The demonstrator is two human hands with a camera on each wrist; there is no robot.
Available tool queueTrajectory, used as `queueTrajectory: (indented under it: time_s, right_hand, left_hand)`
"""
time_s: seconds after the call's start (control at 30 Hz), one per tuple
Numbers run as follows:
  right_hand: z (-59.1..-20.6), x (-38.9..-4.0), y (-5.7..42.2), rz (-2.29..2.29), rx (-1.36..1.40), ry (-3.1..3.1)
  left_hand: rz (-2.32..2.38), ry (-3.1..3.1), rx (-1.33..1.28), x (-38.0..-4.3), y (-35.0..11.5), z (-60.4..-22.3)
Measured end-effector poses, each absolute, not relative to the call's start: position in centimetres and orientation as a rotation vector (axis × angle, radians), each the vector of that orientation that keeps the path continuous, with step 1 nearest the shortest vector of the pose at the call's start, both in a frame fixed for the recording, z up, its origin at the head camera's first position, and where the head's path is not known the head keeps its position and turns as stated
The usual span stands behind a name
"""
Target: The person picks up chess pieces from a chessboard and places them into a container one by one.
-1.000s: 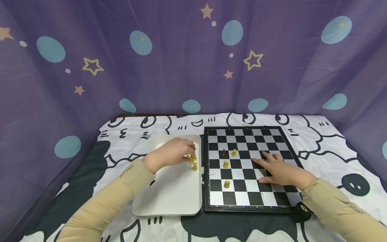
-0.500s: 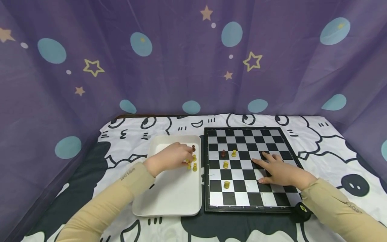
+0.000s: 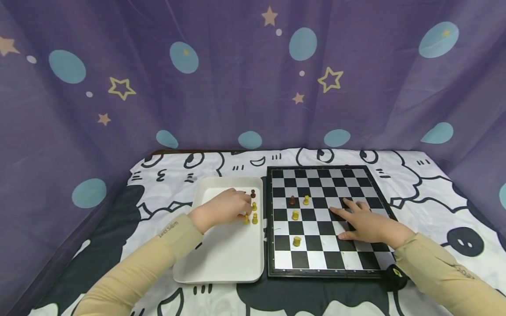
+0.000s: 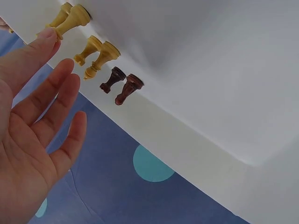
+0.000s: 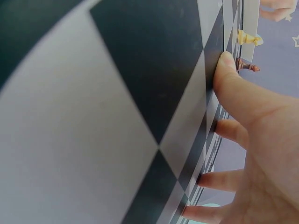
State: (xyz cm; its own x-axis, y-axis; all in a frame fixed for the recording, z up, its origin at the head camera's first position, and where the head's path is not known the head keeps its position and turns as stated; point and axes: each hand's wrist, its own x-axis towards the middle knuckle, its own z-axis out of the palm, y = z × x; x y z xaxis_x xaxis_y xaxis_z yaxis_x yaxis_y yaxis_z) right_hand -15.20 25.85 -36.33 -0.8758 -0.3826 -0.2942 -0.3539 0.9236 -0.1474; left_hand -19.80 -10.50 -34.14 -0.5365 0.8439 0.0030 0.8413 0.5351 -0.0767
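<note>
Chessboard: flat, black frame, glossy dark/light squares. White tray, smooth, rounded corners, just left of chessboard. Left hand in tray, pinching a turned yellow chess piece by its head, near the side facing chessboard; other yellow and dark brown pieces close by. Right hand on chessboard's right half, fingers apart, tips touching. Three yellow figures, one reddish-brown figure on chessboard's left half. Printed cloth under chessboard.
</note>
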Motion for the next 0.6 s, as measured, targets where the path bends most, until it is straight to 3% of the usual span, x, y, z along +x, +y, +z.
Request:
queueTrajectory:
  time_s: [0.6]
  right_hand:
    - [-36.45,-15.21,25.85,-0.119,-0.552,2.771]
  left_hand:
    - [0.115,-2.735,-1.477,-19.73,-10.67,-33.46]
